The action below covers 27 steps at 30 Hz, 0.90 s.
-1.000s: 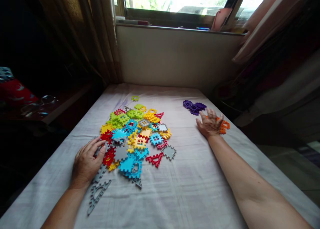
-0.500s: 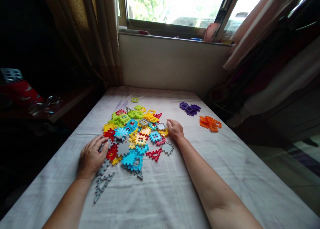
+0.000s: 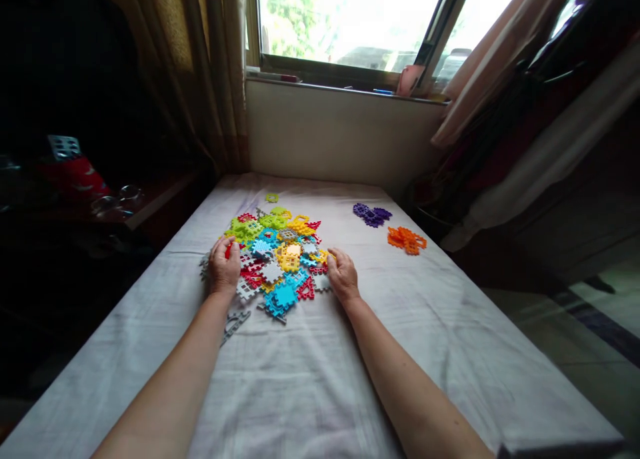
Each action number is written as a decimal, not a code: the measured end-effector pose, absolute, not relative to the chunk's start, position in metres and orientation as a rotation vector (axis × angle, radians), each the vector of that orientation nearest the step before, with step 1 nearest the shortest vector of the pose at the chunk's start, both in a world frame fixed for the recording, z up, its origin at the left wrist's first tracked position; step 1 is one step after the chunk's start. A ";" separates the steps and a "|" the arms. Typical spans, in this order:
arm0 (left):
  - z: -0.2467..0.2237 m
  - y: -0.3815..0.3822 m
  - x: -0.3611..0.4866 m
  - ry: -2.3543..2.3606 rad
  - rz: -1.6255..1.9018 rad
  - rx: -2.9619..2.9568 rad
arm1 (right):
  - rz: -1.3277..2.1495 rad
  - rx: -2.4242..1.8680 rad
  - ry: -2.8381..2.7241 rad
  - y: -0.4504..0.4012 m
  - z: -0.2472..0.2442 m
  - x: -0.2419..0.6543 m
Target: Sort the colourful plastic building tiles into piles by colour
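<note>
A heap of interlocking plastic building tiles (image 3: 283, 297) in blue, red, yellow, green and grey lies on a cloth-covered table. My left hand (image 3: 225, 265) rests against the heap's left side, fingers pointing forward and slightly bent beside red and grey pieces. At the opposite side, my right hand (image 3: 343, 273) touches the edge pieces with loosely bent fingers, next to a grey tile (image 3: 321, 282). Neither hand visibly grips a piece. A grey arched piece (image 3: 235, 327) lies just nearer to me than the left hand.
Purple tiles (image 3: 371, 215) and orange tiles (image 3: 407, 240) form separate small piles at the right. One lime-green frame tile (image 3: 271, 197) lies apart at the back. Glasses (image 3: 117, 202) and a red container (image 3: 75, 179) stand on a dark side surface. A window sill (image 3: 340, 89) is beyond.
My left hand has moved forward and right against the heap, and the heap is more compact. The right hand stays at the right edge, slightly nearer to me. The view has shifted a little.
</note>
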State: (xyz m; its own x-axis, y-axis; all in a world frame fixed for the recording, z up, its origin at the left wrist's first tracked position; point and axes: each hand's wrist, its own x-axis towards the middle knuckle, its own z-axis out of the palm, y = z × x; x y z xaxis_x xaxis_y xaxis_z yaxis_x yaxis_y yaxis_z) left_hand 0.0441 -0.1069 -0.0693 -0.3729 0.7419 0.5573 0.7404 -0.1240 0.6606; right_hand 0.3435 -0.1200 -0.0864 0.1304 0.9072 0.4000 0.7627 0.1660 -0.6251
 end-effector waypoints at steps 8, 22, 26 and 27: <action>-0.074 -0.173 -0.010 1.831 0.895 2.253 | 0.103 -1.337 -1.999 -0.175 -0.076 0.328; -0.072 -0.193 0.031 1.866 0.449 2.453 | 0.171 -1.174 -2.299 -0.189 -0.069 0.303; -0.077 -0.189 0.035 1.888 0.598 2.470 | 0.058 -1.168 -2.124 -0.179 -0.071 0.318; -0.078 -0.190 0.033 1.895 0.648 2.472 | 0.024 -1.207 -2.050 -0.176 -0.070 0.326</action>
